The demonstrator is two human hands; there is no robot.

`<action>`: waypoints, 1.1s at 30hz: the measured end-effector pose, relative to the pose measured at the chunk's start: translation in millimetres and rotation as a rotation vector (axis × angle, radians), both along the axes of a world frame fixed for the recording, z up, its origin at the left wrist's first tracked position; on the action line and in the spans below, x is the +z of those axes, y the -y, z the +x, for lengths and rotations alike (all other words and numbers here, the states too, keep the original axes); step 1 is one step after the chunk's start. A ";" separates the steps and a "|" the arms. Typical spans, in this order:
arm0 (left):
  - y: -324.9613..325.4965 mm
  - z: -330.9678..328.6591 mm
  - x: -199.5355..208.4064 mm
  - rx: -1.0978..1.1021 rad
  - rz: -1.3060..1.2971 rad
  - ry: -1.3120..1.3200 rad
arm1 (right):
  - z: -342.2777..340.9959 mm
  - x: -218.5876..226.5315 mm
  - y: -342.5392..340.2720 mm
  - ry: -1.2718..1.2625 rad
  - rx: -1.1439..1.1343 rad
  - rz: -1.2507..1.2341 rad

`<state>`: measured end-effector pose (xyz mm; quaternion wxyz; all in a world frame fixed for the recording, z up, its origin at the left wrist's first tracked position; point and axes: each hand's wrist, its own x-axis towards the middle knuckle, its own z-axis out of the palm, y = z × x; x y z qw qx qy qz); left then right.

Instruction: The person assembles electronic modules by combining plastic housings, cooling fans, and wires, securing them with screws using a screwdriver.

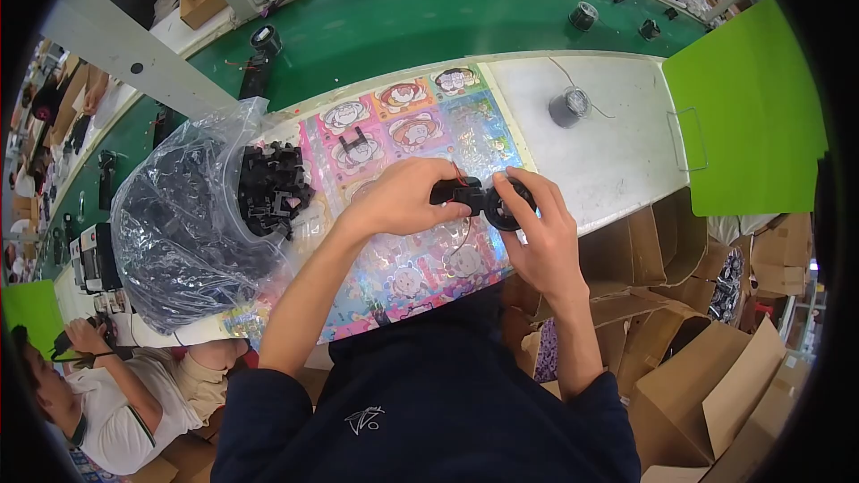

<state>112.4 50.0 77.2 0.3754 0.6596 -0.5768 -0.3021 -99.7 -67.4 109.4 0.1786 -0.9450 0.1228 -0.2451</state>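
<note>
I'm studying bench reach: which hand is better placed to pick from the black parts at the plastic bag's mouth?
Probably the left hand: it is nearer the black parts than the right hand. Both are holding a black assembly, though.

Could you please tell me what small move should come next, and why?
I would perhaps tilt the round black part slightly with the right grip to check its fit: it sits right beside the black piece in the left grip, and whether the two are joined is unclear.
</note>
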 end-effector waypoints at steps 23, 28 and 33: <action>67.2 65.9 7.9 0.446 -0.167 -0.498 | 58.1 -89.1 63.9 0.203 -0.298 0.517; 100.1 148.4 3.2 0.659 -0.112 -0.510 | 55.2 -96.6 48.8 0.108 -0.232 0.329; 110.4 232.0 -52.7 1.087 -0.080 -0.476 | 67.1 -103.1 50.9 0.119 -0.266 0.282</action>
